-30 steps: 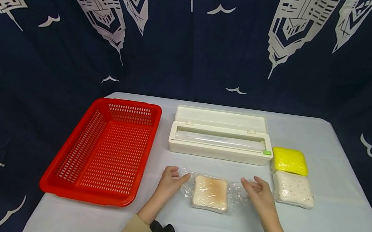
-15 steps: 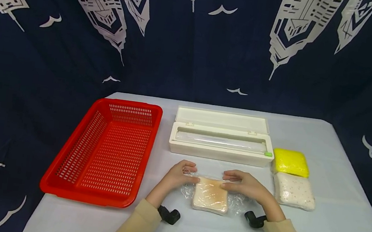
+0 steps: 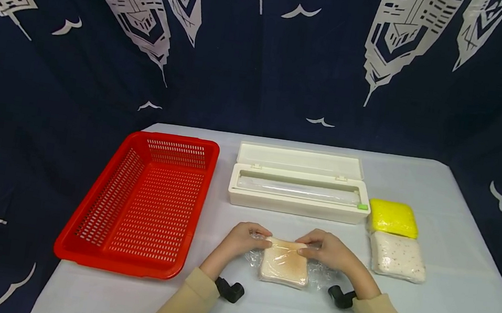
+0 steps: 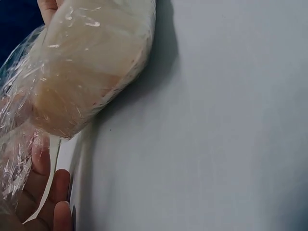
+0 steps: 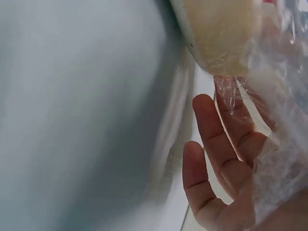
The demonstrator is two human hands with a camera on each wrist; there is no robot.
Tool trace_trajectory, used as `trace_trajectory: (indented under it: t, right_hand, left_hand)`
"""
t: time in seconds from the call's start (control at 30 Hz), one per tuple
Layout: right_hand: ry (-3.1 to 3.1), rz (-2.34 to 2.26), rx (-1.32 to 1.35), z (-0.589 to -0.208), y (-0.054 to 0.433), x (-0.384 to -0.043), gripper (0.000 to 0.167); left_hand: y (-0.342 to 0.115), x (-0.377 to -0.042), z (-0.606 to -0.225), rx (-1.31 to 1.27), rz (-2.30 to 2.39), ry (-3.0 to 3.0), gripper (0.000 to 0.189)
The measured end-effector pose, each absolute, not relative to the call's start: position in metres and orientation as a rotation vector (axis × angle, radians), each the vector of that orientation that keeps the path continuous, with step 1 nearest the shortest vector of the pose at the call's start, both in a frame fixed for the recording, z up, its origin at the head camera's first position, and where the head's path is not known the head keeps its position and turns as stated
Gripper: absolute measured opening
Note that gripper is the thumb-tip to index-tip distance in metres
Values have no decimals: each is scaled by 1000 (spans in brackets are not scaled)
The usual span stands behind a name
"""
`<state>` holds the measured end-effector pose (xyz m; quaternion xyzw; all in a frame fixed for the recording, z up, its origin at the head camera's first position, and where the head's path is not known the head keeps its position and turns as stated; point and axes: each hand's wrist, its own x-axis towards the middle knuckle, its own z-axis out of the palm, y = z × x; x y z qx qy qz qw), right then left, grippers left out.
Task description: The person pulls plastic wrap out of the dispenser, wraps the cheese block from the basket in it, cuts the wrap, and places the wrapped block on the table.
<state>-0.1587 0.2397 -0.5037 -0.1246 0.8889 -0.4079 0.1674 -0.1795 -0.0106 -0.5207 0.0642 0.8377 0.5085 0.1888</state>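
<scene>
A bread slice (image 3: 285, 268) wrapped in clear film lies on the white table in front of the person. My left hand (image 3: 239, 242) pinches its far left corner, thumb on top. At the far right corner my right hand (image 3: 332, 253) pinches it the same way. Loose plastic wrap (image 3: 322, 277) spreads out at both sides. In the left wrist view the bread (image 4: 96, 62) shows close up, with crinkled film (image 4: 17, 159) over part of the hand. The right wrist view has the bread (image 5: 221, 33) at the top and several relaxed fingers (image 5: 209, 122) beneath it.
A red perforated basket (image 3: 193, 223) stands at the left. Behind the hands is a white cling film dispenser (image 3: 296, 207), lid raised, roll inside, green slider at right. A yellow wrapped block (image 3: 393, 218) and a speckled white wrapped block (image 3: 398, 257) lie at right.
Both hands have moved inward from beside the loose film to the bread's far corners. Their fingers have closed there on the wrapped slice. The bread has hardly shifted.
</scene>
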Motion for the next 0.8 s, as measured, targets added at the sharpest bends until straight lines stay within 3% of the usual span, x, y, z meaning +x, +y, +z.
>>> trace_trajectory:
  t: [0.2, 0.37, 0.57, 0.8]
  right_hand:
    - [2505, -1157, -319, -492, 250, -152, 54]
    - [2468, -1122, -231, -484, 269, -144, 58]
    - [2769, -1064, -279, -485, 257, -126, 62]
    - [3062, -543, -541, -483, 213, -105, 99]
  left_hand:
    - [-17, -177, -517, 118, 1425, 2399, 34]
    - [-29, -175, -514, 18, 1423, 2332, 48]
    - [-33, -165, -516, 19, 1489, 2297, 33]
    - [-32, -153, -516, 219, 1523, 2569, 20]
